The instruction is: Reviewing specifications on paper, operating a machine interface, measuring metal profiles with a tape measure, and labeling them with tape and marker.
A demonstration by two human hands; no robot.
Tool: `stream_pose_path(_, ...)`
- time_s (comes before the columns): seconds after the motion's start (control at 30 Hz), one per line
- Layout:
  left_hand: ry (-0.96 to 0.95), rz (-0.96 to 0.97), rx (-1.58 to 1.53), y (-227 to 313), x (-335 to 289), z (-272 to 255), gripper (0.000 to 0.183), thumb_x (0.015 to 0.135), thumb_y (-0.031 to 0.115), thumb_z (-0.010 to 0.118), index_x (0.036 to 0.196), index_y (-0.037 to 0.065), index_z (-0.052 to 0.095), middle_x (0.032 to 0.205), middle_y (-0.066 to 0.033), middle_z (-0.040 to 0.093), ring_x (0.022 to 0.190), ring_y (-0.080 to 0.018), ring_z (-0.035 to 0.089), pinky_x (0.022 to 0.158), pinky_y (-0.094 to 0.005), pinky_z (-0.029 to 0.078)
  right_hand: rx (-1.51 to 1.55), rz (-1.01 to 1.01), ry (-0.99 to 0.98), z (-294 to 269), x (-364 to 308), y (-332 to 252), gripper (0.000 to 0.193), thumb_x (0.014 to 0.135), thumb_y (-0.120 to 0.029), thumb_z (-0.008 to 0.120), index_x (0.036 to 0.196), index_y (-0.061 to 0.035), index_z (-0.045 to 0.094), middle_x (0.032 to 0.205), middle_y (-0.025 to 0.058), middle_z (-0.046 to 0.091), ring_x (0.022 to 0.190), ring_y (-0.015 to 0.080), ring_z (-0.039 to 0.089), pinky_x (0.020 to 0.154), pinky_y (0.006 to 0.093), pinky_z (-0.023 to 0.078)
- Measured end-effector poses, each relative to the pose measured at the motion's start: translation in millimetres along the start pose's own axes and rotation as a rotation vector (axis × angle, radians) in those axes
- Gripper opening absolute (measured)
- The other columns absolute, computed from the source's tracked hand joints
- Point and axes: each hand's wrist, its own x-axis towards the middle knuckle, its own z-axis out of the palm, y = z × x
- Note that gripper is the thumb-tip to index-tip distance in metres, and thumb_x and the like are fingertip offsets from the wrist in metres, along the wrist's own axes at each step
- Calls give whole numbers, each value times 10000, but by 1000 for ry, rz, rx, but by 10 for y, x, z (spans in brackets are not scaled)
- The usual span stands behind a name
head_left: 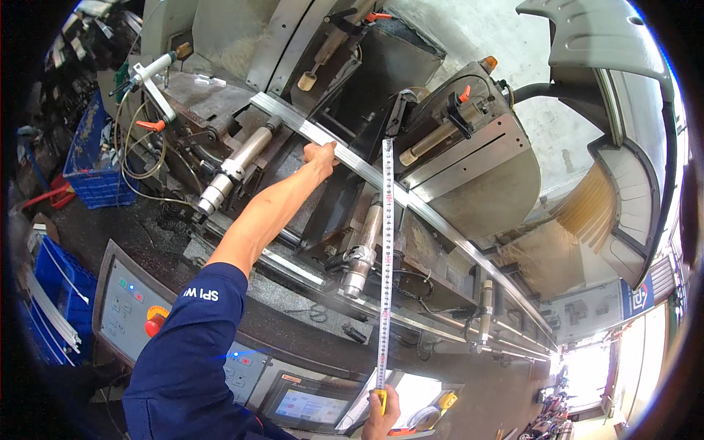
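Note:
A long silver aluminium profile [356, 161] lies slantwise across the saw machine, running from upper left to lower right. My left hand [320, 158], arm stretched forward, is closed on its near edge; part of the grip is hidden. Low in the middle, my right hand [384, 418] holds a yellow tape measure [380, 397]. From it the white tape blade [386, 293] extends away from me, crossing over the profile. The blade's far end is beside a dark machine part past the profile.
Metal clamp cylinders [236, 169] stand around the profile. A control panel [139, 308] with a red button [154, 325] and a touchscreen [304, 405] are near me. Blue crates [95, 158] stand at left. A grey machine hood [601, 44] rises at far right.

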Motion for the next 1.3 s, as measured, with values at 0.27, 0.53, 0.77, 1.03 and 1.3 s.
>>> stream_pose_path(0.27,311,306,505,-216,-734,-50,494,786,253,818,1126,-33,603,1184,-180,638,1053,-279,620,854,-415,522,-8,-9,-31,-48,19,53,272,922,-171,692,1122,6,645,832,-24,519,705,77,416,617,226,367)
stream_pose_path(0.53,-654,929,1730,429,-268,330,294,894,219,654,1143,67,687,1136,-160,710,1071,-334,680,875,-498,513,-5,-57,-11,-145,54,131,328,919,-190,712,1175,2,640,873,-22,568,721,76,452,629,224,389)
stream_pose_path(0.77,-745,933,2043,599,84,504,231,848,137,664,1056,69,739,1089,-161,720,1037,-351,698,841,-465,564,60,4,26,-8,53,70,311,921,-203,715,1168,-24,654,851,-48,565,699,53,438,611,206,363)
stream_pose_path(1.03,-782,1602,1514,1175,-286,19,156,916,98,558,1034,67,655,997,-129,679,971,-337,677,809,-454,545,172,-51,-64,61,56,-40,385,897,-211,727,1211,-9,629,876,-9,615,683,60,464,587,207,367)
stream_pose_path(1.3,-540,941,630,2939,-1891,-1261,300,1058,218,507,1297,65,602,940,-4,611,755,-89,565,687,-277,518,233,-31,-458,139,-292,-50,373,1015,-173,602,1318,39,554,1147,84,666,1044,154,617,909,272,481)
